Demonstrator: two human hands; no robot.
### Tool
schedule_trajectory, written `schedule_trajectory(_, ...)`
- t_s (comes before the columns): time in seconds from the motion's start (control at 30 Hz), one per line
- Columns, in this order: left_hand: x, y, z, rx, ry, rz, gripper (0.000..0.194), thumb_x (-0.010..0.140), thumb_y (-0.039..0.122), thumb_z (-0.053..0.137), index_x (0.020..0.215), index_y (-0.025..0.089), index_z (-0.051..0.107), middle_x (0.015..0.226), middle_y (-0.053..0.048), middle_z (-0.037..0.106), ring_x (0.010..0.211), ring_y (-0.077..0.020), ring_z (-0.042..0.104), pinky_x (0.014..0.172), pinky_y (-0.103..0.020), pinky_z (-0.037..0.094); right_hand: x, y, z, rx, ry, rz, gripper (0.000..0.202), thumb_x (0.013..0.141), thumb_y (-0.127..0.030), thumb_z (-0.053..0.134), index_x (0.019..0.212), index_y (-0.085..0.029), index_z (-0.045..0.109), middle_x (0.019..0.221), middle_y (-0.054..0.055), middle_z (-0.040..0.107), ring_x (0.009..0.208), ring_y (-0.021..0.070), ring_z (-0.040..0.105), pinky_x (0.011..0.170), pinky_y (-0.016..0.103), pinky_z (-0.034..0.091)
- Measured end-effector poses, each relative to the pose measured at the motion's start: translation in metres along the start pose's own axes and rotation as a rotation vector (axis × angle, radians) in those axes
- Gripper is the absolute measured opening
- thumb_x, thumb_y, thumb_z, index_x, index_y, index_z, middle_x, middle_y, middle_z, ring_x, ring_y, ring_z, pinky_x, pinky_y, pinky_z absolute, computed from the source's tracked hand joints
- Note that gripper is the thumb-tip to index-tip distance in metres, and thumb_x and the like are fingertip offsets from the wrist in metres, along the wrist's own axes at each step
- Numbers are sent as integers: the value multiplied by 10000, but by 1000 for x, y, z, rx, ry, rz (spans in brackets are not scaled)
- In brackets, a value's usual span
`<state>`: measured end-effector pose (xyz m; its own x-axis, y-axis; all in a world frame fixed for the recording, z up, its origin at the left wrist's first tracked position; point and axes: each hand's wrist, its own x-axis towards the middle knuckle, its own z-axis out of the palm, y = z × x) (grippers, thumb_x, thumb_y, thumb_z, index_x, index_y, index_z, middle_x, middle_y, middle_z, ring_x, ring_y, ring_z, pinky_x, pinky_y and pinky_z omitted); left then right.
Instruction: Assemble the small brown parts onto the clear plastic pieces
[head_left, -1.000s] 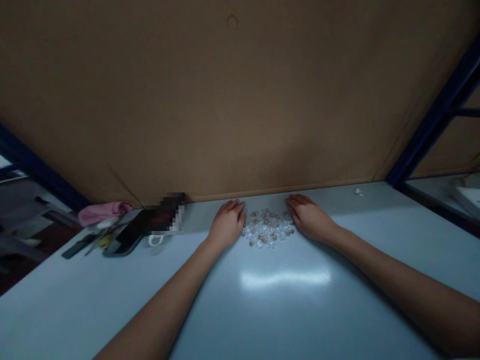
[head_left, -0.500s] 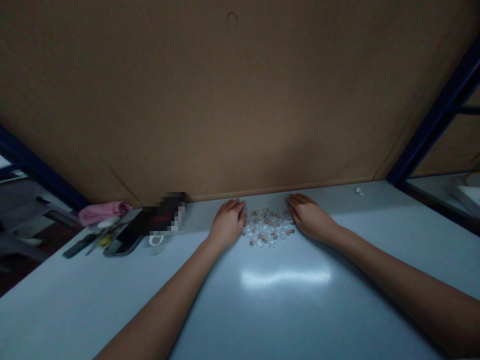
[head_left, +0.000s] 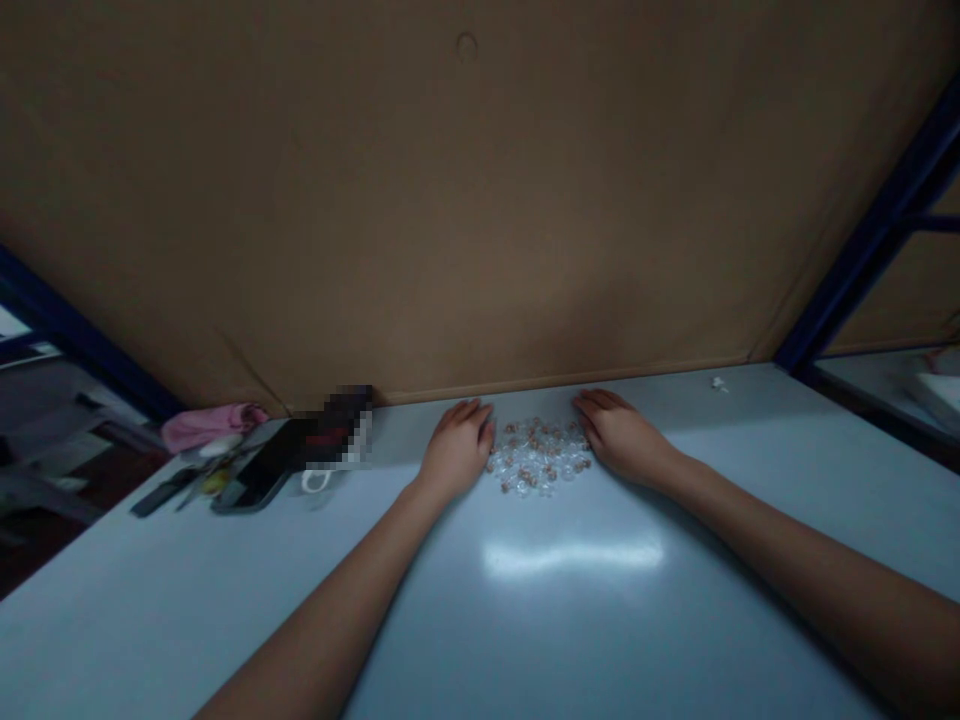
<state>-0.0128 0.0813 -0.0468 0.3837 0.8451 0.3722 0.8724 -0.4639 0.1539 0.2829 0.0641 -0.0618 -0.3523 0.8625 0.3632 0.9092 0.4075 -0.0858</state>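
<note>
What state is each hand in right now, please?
Left hand: open, resting beside the clear and brown pieces.
Right hand: open, resting on their other side.

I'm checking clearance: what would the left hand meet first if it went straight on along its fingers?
The left hand would probably meet the brown panel first, behind the table. The pile of clear pieces lies beside the thumb, off that line, though depth is hard to judge.
</note>
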Motion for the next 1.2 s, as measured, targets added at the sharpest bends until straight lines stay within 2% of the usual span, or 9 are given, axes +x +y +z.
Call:
schedule_trajectory(0.27,0,2,-2,-6,-8,-14,435,1071,309,481,1418,138,680,1512,-171,625,1430,-297,565,1251,-468,409,-1,-1,-2,4,2,4,416,1034,-176,447,1360,-44,668,1443,224,656,1358,308,595,1216,391,405)
schedule_trajectory(0.47,0,2,-2,-17,-12,-14,434,1069,294,482,1417,124,678,1515,-181,620,1435,-293,562,1255,-471,400,-1,-2,-2,4,-10,15,456,1041,-186,440,1410,1,633,1453,248,645,1386,319,578,1232,400,391)
schedule_trajectory(1.2,1,1,-1,15,-11,-4,425,1074,290,490,1418,127,679,1506,-172,630,1432,-292,569,1258,-459,406,0,-1,-1,-9,-6,13,428,1045,-179,458,1384,-16,660,1449,242,650,1377,317,585,1231,396,393)
